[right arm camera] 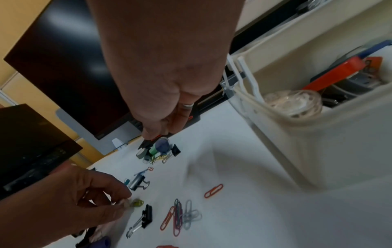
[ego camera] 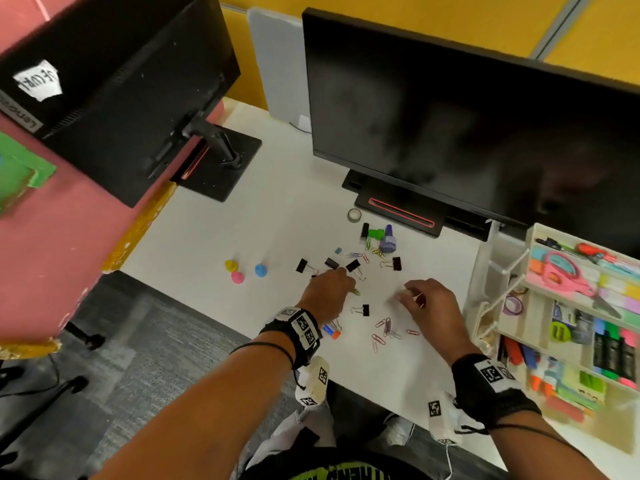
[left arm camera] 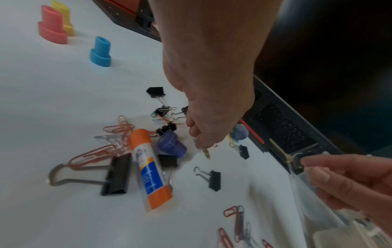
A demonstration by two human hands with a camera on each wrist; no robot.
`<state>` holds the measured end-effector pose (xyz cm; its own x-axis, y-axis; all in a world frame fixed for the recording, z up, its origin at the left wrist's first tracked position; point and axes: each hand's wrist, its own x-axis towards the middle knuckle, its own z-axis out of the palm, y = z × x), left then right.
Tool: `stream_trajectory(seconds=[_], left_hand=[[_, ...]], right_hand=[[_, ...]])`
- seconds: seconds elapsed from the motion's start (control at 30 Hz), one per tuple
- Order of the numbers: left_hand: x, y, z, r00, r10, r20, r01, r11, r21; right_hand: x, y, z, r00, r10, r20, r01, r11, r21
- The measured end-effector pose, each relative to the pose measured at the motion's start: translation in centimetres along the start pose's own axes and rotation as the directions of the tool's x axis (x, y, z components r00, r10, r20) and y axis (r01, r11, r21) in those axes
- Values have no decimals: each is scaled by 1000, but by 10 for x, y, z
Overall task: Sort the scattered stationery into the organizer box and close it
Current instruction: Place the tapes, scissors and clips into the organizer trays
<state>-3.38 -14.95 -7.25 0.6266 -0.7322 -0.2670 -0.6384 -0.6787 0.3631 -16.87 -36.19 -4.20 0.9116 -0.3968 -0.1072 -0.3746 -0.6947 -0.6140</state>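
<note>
Over the white bench (ego camera: pixel 277 209) the left hand (ego camera: pixel 329 289) pinches a yellow-green paper clip (right arm camera: pixel 137 203) against the surface, fingertips curled onto it. The right hand (ego camera: pixel 427 303) hovers nearby, its fingers curled; whether that grip holds anything I cannot tell (there is a ring on one finger). Black binder clips (ego camera: pixel 353 265), coloured paper clips (ego camera: pixel 384 327) and a glue stick (left arm camera: pixel 150 169) lie scattered between them. The organizer box (ego camera: pixel 540 233) stands open at the right edge, already full of pens and scissors.
</note>
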Motion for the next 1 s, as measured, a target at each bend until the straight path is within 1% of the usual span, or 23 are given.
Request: stream_trajectory(seconds=[0.17, 0.23, 0.3, 0.37, 0.5, 0.57, 0.67, 0.77, 0.87, 0.93, 1.0], left_hand=[[8, 16, -18, 999, 23, 24, -23, 999, -35], [15, 29, -24, 999, 50, -5, -50, 997, -53], [21, 47, -29, 993, 99, -62, -102, 993, -59], [28, 71, -33, 984, 152, -97, -161, 983, -92], [36, 129, -37, 950, 252, -184, -292, 925, -242], [38, 159, -35, 935, 280, -220, -339, 888, -310], [39, 206, -28, 910, 342, -233, -407, 839, -360], [38, 250, -20, 899, 380, -216, -436, 813, -386], [41, 286, -4, 898, 407, -167, -440, 820, -367], [42, 306, 3, 890, 438, -129, -455, 828, -327], [43, 322, 6, 886, 457, -81, -460, 839, -290]], right_hand=[[-16, 11, -18, 999, -17, -44, 20, 998, 57], [-21, 17, -24, 997, 1, -81, 5, 997, 74], [-26, 22, -32, 991, 18, -134, -8, 997, 80], [-32, 28, -41, 982, 35, -185, -17, 995, 98], [-53, 45, -69, 959, 76, -273, -44, 991, 124], [-67, 60, -86, 942, 132, -310, -81, 981, 174], [-91, 89, -114, 910, 207, -359, -167, 976, 139], [-112, 115, -140, 884, 237, -404, -220, 972, 89], [-126, 138, -159, 867, 277, -415, -288, 957, 37], [-130, 151, -166, 866, 289, -408, -304, 952, 27], [-128, 157, -171, 871, 286, -398, -293, 955, 44]])
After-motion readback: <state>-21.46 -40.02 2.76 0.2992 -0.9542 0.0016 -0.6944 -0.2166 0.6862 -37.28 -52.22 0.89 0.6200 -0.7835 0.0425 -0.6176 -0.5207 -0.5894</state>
